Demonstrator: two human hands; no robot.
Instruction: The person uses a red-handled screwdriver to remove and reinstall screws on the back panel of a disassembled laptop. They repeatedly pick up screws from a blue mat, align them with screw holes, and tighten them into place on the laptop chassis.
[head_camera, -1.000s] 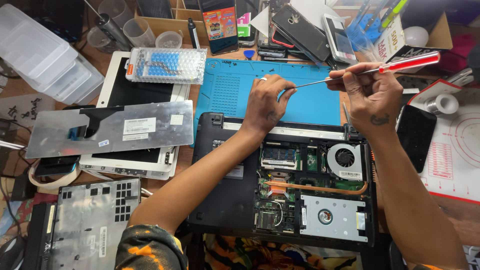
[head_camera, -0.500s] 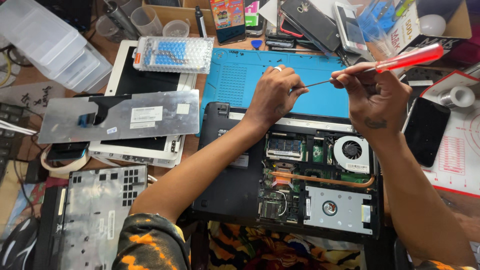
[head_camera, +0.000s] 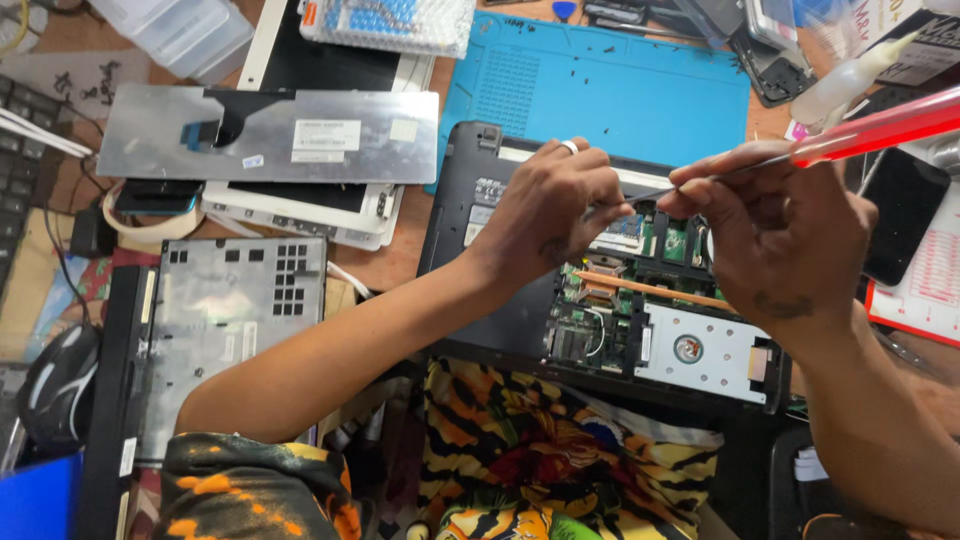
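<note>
An opened black laptop (head_camera: 470, 250) lies before me with its circuit board, copper heat pipe and silver drive plate (head_camera: 700, 350) exposed. My right hand (head_camera: 780, 240) grips a screwdriver with a red transparent handle (head_camera: 880, 125), its thin shaft pointing left. My left hand (head_camera: 550, 210), with a ring on one finger, pinches at the shaft's tip above the board. What sits between those fingertips is hidden.
A blue work mat (head_camera: 600, 80) with loose screws lies behind the laptop. A detached keyboard, silver back up (head_camera: 270, 135), rests on a white laptop. A grey bottom cover (head_camera: 230, 330) lies left. A dark phone (head_camera: 900, 220) and a white bottle (head_camera: 850, 80) sit right.
Both hands have come down from above the blue mat to over the laptop's board. The view has closed in on the laptop.
</note>
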